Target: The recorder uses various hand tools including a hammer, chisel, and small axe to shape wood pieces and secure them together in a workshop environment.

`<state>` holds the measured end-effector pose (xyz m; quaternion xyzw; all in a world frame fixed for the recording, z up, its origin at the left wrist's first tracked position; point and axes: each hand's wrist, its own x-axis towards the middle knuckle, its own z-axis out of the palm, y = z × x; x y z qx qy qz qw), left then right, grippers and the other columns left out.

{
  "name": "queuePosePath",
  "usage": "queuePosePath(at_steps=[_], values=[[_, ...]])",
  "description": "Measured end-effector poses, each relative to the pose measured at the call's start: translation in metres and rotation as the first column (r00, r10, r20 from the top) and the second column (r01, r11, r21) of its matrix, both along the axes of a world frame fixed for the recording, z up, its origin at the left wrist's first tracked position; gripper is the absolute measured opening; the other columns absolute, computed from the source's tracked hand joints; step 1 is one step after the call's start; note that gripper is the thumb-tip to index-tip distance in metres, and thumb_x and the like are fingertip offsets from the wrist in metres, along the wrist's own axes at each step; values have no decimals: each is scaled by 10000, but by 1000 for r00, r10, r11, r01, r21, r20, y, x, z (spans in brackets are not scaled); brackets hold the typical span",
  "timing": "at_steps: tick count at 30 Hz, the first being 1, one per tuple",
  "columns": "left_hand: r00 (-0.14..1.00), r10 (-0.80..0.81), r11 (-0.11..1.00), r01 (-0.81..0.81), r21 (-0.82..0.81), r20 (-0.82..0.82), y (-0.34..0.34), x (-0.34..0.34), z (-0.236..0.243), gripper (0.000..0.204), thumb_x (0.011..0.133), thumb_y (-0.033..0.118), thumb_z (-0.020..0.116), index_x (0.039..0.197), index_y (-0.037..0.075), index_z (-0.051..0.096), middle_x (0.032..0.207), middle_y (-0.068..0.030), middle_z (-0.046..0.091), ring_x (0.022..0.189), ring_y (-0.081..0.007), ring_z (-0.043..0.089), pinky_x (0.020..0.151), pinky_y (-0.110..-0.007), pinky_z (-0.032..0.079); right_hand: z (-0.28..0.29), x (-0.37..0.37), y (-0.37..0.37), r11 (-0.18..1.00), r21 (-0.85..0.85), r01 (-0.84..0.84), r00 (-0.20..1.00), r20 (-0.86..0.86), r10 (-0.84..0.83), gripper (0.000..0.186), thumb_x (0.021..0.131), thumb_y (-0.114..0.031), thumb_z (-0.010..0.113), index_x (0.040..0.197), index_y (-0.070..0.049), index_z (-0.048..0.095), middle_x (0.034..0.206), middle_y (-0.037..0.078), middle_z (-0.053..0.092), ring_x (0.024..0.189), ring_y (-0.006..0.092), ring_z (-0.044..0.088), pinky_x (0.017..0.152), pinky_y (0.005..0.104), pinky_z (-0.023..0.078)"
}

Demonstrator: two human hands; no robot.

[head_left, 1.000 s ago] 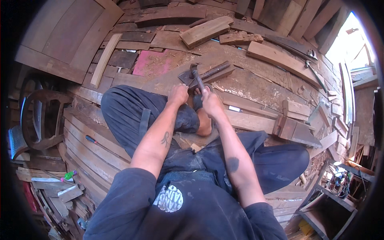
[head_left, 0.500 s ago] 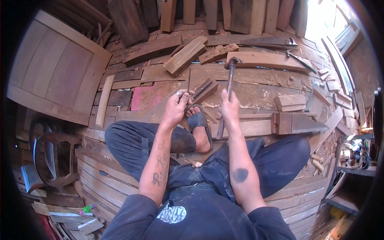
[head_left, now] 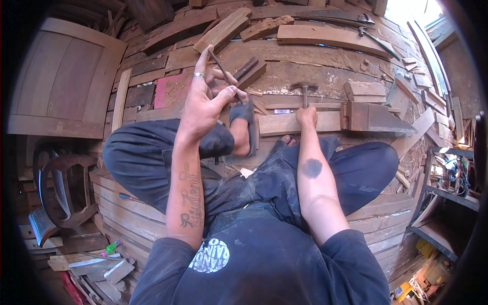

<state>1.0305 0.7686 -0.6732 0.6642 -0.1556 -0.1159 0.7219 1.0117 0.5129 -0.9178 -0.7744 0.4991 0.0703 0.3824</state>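
Observation:
My left hand (head_left: 199,104) is raised over my left knee, a thin dark metal rod (head_left: 219,66) pinched between its thumb and fingers. One finger points up along the rod's far end. My right hand (head_left: 306,117) grips the handle of a claw hammer (head_left: 304,87), its head up and facing away from me. Below the hammer lies a pale wooden board (head_left: 284,123), partly behind my right wrist. Beyond my left hand, a dark round bar (head_left: 248,66) rests against a brown wooden block (head_left: 253,76). My sandalled foot (head_left: 241,114) is beside the board.
A brown wooden block with a sloping end (head_left: 373,117) sits to the right. Farther off lie thick timbers (head_left: 330,38), a handsaw (head_left: 335,17) and a second hammer (head_left: 378,43). A panelled door (head_left: 66,79) leans at left; a curved wooden frame (head_left: 68,190) stands below it.
My left hand has risen closer to the view, tilting the rod and extending a finger. My right hand has shifted right and lowered the hammer toward the board.

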Motion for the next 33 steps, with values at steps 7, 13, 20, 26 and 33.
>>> queuePosePath(at_steps=[7,13,20,26,33], values=[[996,-42,999,43,10,-83,-6,18,9,731,928,-68,527,1562,146,233,962,-103,592,874,-238,716,783,-356,618,-2,0,0,947,-306,93,996,17,-92,401,921,-246,609,1309,-149,636,1337,157,567,1353,362,428,1107,497,359],[995,-28,987,43,157,-98,11,57,-27,392,1017,80,511,1407,51,494,970,-83,637,879,-195,706,761,-318,591,-1,26,16,872,-312,-376,922,-216,321,368,921,-342,620,1143,-75,741,1361,140,578,1334,328,437,1100,504,323],[964,106,981,-61,182,-244,25,74,-91,291,1031,130,540,1272,-23,597,969,-46,638,831,-122,666,763,-268,542,-33,43,36,651,-325,-686,715,-471,517,334,911,-255,561,1197,-106,648,1181,182,695,1233,330,529,1044,487,323],[956,129,974,-72,214,-264,16,83,-107,297,1027,133,549,1275,-23,597,970,-41,636,812,-103,648,739,-257,530,-47,40,34,707,-328,-627,779,-268,566,412,907,-192,592,1306,-123,517,1186,222,670,1179,364,573,964,493,386],[958,123,969,-60,238,-258,7,81,-111,276,1019,113,545,1254,-14,613,927,-34,652,784,-96,650,700,-247,519,-44,51,44,770,-192,-608,782,-313,539,511,876,-146,664,1353,-113,482,1179,211,657,1126,386,637,987,528,414]])
